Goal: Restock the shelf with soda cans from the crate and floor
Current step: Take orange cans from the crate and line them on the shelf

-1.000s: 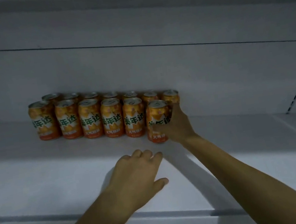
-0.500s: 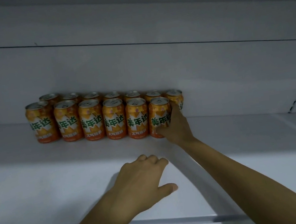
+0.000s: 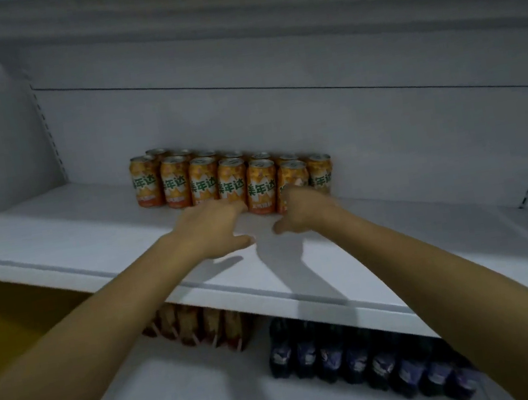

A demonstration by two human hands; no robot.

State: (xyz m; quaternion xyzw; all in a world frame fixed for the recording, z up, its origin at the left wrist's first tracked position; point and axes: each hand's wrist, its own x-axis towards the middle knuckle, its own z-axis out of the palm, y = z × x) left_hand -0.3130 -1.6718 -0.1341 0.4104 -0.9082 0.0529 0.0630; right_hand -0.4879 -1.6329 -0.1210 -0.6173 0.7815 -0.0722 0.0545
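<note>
Grip of the right hand (image 3: 305, 209) is hard to read. Its fingers lie against the lower front of the end can (image 3: 292, 176) and its thumb splays off to the left over the shelf (image 3: 88, 226), but blur hides whether the fingers are curled round the can. The left hand (image 3: 215, 224) is spread, fingers apart and holding nothing, reaching towards the front row of cans (image 3: 204, 184).

A second ago the end can sat a little forward of its neighbours in the right hand. Now it stands upright in line with them, sixth in the front row, touching the can to its left. The left hand was back near the shelf edge and has come up beside the right. That can looks placed, so the next one must come from the crate or floor, neither of which is in view.

The shelf carries two rows of orange cans, the rear row partly hidden. The lower shelf (image 3: 180, 383) holds brownish packs (image 3: 199, 329) and dark bottles (image 3: 364, 356).
</note>
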